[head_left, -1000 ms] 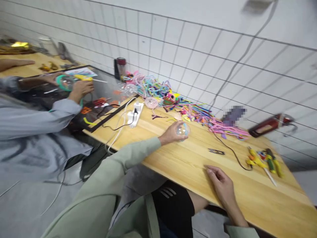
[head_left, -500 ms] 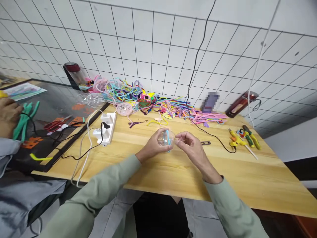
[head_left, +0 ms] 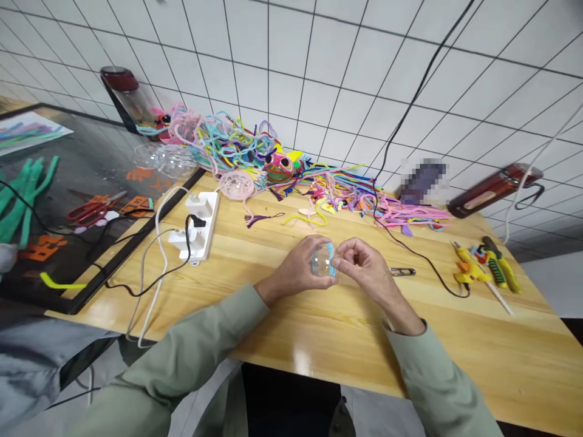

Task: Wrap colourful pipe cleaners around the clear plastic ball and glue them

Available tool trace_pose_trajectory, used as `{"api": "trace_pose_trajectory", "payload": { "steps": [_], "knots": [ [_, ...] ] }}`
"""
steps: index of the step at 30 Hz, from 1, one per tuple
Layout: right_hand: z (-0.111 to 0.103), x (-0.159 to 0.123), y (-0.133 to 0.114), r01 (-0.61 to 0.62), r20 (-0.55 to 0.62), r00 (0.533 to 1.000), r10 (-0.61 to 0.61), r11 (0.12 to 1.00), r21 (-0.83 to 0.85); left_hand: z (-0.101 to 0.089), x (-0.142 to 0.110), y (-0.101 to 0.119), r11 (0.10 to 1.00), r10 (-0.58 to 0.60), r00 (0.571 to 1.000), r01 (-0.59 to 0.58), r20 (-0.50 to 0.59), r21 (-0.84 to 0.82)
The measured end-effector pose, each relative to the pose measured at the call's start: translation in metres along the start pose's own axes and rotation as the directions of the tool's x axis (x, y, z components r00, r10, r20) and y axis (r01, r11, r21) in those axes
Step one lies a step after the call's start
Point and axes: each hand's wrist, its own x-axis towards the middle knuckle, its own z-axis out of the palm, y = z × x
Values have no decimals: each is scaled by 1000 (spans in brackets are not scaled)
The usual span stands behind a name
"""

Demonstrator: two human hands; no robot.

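Note:
In my left hand [head_left: 296, 270] is a clear plastic ball [head_left: 321, 261], gripped between the thumb and fingers just above the wooden table. A light blue fuzzy strip [head_left: 331, 254], like a pipe cleaner, runs around the ball's right side. My right hand [head_left: 364, 267] has its thumb and forefinger pinched together at that side, touching the ball or the strip; what lies between the fingertips is hidden. A small dark metal clip-like piece [head_left: 403, 272] lies on the table just right of my right hand.
Colourful pipe cleaners [head_left: 228, 145] are heaped along the wall. A white power strip [head_left: 200, 230] with cables lies left. A yellow glue gun [head_left: 469, 267], pliers [head_left: 498, 264] and a red flask [head_left: 494, 189] are at right. Red scissors [head_left: 93, 207] rest on the dark mat.
The view has shifted, so the table things appear moved. The ball has turned in my left hand, bringing the blue strip to its right edge. The co-worker's hand at left has left the view.

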Motion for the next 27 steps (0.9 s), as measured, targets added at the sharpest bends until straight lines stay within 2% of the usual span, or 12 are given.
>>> {"api": "trace_pose_trajectory", "payload": {
  "steps": [4,6,9,12,15,20,24,27],
  "knots": [
    [-3,-2,6,28,-51,998,-24,996,81,1,0,-3,999,-36,999,36,-9,14],
    [-4,-6,4,58,-87,995,-52,996,64,2,0,-5,998,-6,1000,8,-19,56],
    [0,-14,-2,114,-111,987,-119,992,-49,7,0,-9,982,105,994,-98,-33,160],
    [7,-18,-5,158,-111,977,-183,967,-198,11,-1,-12,941,252,966,-231,-56,248],
    [9,-18,-4,173,-100,974,-202,955,-241,11,-2,-13,912,328,942,-296,-71,283],
    [1,-15,2,194,-32,979,-201,968,-158,5,-2,-16,913,299,954,-276,-33,301],
    [-4,-14,3,311,30,950,-311,937,-156,3,-1,-16,924,266,963,-244,-34,296],
    [-6,-15,5,371,44,928,-371,904,-213,3,-2,-14,925,287,958,-271,-24,266]
  ]
}}
